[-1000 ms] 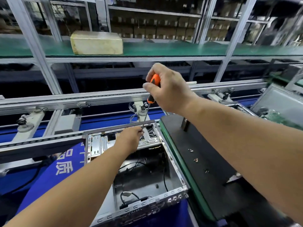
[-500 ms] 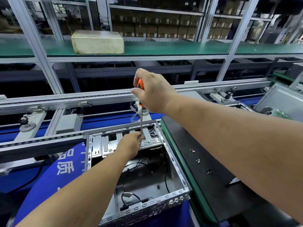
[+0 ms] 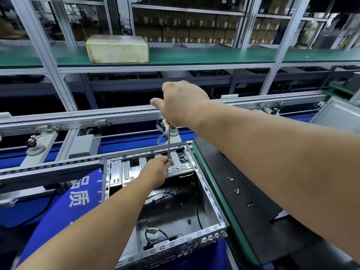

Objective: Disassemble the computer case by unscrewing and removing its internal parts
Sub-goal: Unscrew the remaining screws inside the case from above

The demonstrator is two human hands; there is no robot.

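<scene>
Head view: we look down on an open case (image 3: 206,193) lying on a blue surface (image 3: 58,215).
Right hand (image 3: 181,103): we see it curled round the handle of a screwdriver (image 3: 168,142); only an orange bit of the handle shows below the fist, and the shaft stands nearly upright.
Left hand (image 3: 156,170): we see its fingers pinching the shaft near the tip, over the metal bracket (image 3: 124,170) at the case's far end.
Case interior: black cables (image 3: 155,233) lie on its floor.
Mat (image 3: 253,221): black, green-edged, just right of the case; we count three loose screws (image 3: 236,190) on it.
Shelf (image 3: 194,55): green, behind; it carries a pale box (image 3: 116,48).
</scene>
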